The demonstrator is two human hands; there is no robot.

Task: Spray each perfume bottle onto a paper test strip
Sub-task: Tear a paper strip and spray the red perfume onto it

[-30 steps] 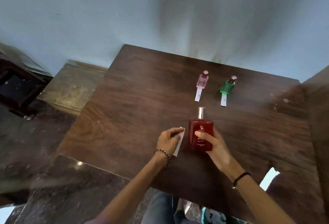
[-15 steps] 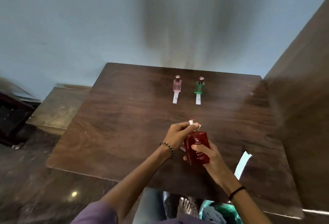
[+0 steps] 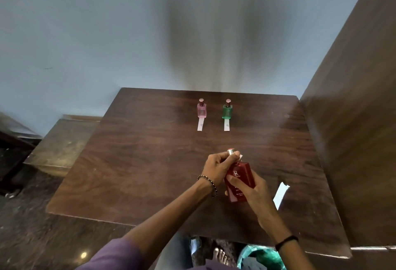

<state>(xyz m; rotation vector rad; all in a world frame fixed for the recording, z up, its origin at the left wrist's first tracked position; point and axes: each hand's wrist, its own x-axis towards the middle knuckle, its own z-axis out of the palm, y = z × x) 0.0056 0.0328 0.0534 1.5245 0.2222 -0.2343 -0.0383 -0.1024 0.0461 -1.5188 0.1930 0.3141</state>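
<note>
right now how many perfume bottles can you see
3: pink bottle and green bottle stand at the table's far side; red bottle is held in both hands.

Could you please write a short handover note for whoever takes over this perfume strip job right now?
Left hand: fingers closed around the silver top of the red bottle, a bit of white paper showing behind them.
Right hand: gripping the red bottle's body, lifted and tilted.
Pink bottle and green bottle stand at the table's far side, each with a test strip in front; they look done.
Spare strip lies right of the hands.
Left: spray red onto a strip, then set it down.
</note>
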